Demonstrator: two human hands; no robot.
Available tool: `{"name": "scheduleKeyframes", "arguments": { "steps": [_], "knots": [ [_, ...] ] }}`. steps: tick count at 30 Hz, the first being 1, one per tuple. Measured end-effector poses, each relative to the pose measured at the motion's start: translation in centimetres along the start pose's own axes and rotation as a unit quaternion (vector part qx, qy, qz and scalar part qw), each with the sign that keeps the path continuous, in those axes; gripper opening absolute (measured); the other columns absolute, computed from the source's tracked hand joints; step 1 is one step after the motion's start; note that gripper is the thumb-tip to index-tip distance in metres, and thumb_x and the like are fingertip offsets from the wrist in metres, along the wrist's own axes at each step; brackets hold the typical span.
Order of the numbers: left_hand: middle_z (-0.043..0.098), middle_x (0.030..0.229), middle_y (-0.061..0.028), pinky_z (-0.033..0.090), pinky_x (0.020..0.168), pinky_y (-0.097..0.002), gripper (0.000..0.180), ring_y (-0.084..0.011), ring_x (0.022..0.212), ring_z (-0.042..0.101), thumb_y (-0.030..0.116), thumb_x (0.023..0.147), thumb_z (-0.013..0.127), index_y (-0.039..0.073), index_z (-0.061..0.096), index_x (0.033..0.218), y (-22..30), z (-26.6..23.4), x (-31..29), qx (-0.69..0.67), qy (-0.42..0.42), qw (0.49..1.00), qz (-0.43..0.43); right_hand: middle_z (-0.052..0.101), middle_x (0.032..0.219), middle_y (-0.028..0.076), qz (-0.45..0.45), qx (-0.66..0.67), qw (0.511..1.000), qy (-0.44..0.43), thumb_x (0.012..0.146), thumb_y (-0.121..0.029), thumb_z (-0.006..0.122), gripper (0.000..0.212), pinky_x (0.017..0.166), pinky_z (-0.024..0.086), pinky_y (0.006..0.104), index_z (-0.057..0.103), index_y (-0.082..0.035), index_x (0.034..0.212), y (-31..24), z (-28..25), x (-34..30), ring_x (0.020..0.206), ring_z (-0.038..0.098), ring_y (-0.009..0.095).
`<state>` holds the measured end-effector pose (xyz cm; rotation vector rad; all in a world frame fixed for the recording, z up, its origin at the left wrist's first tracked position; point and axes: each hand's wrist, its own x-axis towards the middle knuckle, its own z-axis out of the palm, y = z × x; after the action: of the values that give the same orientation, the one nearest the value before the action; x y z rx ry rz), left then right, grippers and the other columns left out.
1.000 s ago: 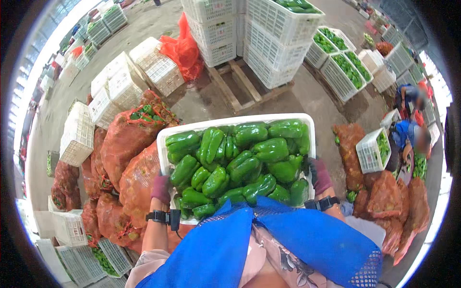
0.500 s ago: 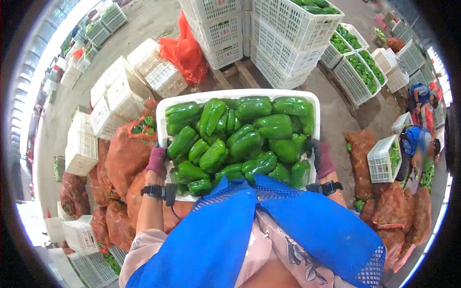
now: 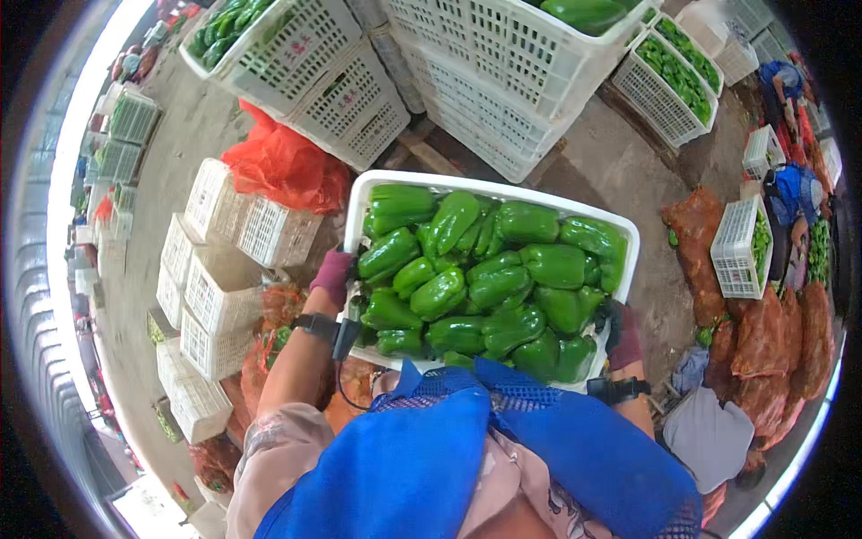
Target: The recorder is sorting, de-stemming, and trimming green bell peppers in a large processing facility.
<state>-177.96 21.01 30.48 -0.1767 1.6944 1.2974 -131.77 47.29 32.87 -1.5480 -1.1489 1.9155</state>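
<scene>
A white plastic crate [image 3: 503, 194] full of glossy green bell peppers [image 3: 498, 278] is held level against my front, its right end tilted a little nearer to me. My left hand [image 3: 334, 274], in a purple glove, is closed on the crate's left end. On the right end my right hand [image 3: 621, 337], gloved in purple and black, grips the crate too. The fingers of both hands are partly hidden by the crate walls. My blue apron covers part of the crate's near edge.
Ahead stand tall stacks of white crates [image 3: 485, 81], with peppers in the top ones. Red netting [image 3: 283, 166] lies on empty crates [image 3: 215, 287] at left. Full mesh sacks [image 3: 763, 337] lie at right, near a person in grey [image 3: 709, 436] and others in blue.
The crate stays in both my hands. My view has turned and come closer to the stacks, which look larger. A person in grey now shows at lower right.
</scene>
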Motion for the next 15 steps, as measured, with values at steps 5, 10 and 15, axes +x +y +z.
{"name": "scheduleKeyframes", "arguments": {
  "steps": [5, 10, 15],
  "knots": [
    [0.061, 0.082, -0.0086, 0.044, 0.069, -0.0351, 0.022, -0.0200, 0.074, 0.055, 0.017, 0.079, 0.055, 0.004, 0.064, 0.095, 0.7, 0.5, 9.7, 0.054, -0.042, 0.996, -0.054, 0.051, 0.066, -0.003, 0.027, -0.042, 0.996, 0.072, 0.085, -0.027, 0.054, 0.018, 0.054, 0.037, 0.0230, 0.057, -0.009, 0.082, 0.4, 3.4, -0.5, 0.058, 0.046, 0.008],
    [0.062, 0.088, -0.0087, 0.044, 0.071, -0.0347, 0.030, -0.0190, 0.077, 0.056, 0.016, 0.081, 0.051, 0.002, 0.063, 0.105, 3.9, 5.3, 14.8, 0.093, -0.042, 0.990, -0.099, 0.052, 0.073, 0.001, 0.050, 0.019, 0.986, 0.157, 0.085, -0.032, 0.054, 0.021, 0.062, 0.038, 0.0277, 0.056, -0.011, 0.083, 7.5, 2.7, 1.2, 0.071, 0.048, 0.011],
    [0.062, 0.088, -0.0128, 0.043, 0.082, -0.0365, 0.026, -0.0269, 0.086, 0.058, 0.014, 0.086, 0.046, 0.004, 0.064, 0.103, 2.8, -0.2, 25.0, 0.543, -0.116, 0.829, 0.071, 0.056, 0.078, 0.001, 0.009, -0.107, 0.989, 0.104, 0.090, -0.025, 0.047, 0.022, 0.063, 0.043, 0.0286, 0.059, -0.007, 0.091, 11.8, 8.1, 4.5, 0.068, 0.052, 0.014]
  ]
}}
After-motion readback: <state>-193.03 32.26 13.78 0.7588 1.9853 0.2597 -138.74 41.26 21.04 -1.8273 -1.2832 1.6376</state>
